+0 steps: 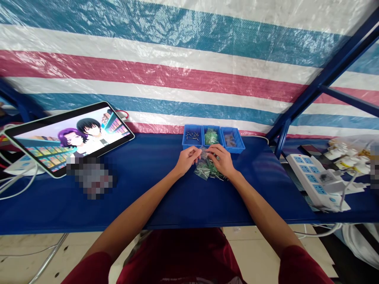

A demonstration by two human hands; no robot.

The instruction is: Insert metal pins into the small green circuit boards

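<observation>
My left hand (188, 159) and my right hand (222, 159) meet just in front of three joined blue bins. Between their fingertips is a small clear plastic bag (204, 153), pinched from both sides; its contents are too small to make out. Below the hands lies a pile of small clear bags (202, 170) with green pieces and thin metal screws, partly covered by my right hand. Screws lie in the left bin (192, 146). Green pieces in clear wrapping fill the middle bin (212, 144). The right bin (236, 149) holds small greyish pieces, possibly bagged.
A tablet (74, 138) playing a cartoon leans at the left of the blue table (142, 197), near a blurred-out object (94, 179). White power strips (310, 179) with plugs and cables lie at right. Blue metal frame bars (299, 98) rise before a striped sheet (177, 83).
</observation>
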